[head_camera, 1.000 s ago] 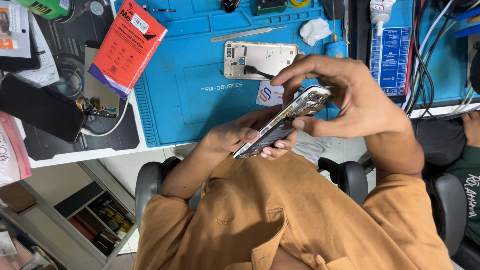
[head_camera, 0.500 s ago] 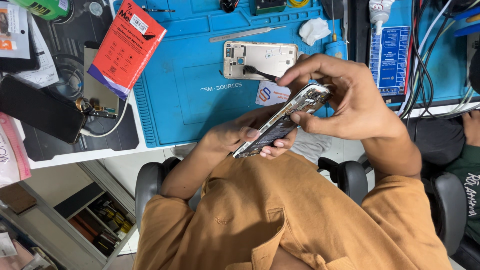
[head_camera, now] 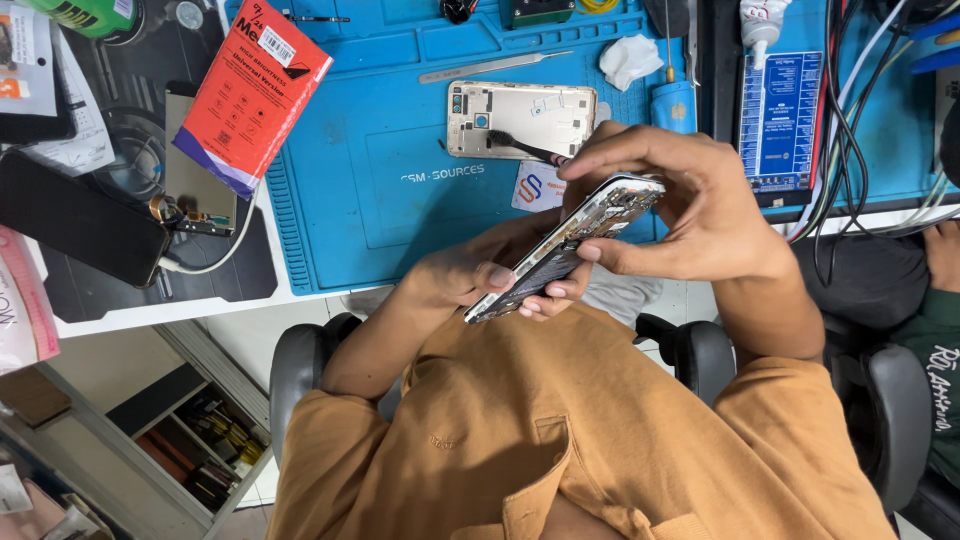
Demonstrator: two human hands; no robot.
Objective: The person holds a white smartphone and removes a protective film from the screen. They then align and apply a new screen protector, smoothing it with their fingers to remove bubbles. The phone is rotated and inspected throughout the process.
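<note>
One blue mat, cluttered bench.

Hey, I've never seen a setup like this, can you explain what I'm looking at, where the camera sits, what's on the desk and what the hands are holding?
There is no machine here: a person in an orange shirt works with bare hands. The one camera is worn on the head and looks down.

Both hands hold an opened phone at a slant above the lap. The left hand grips its lower end; the right hand pinches its upper end.

On the blue work mat lie a gold phone back cover, metal tweezers, a crumpled tissue and a red box. Cables hang at the right.
</note>
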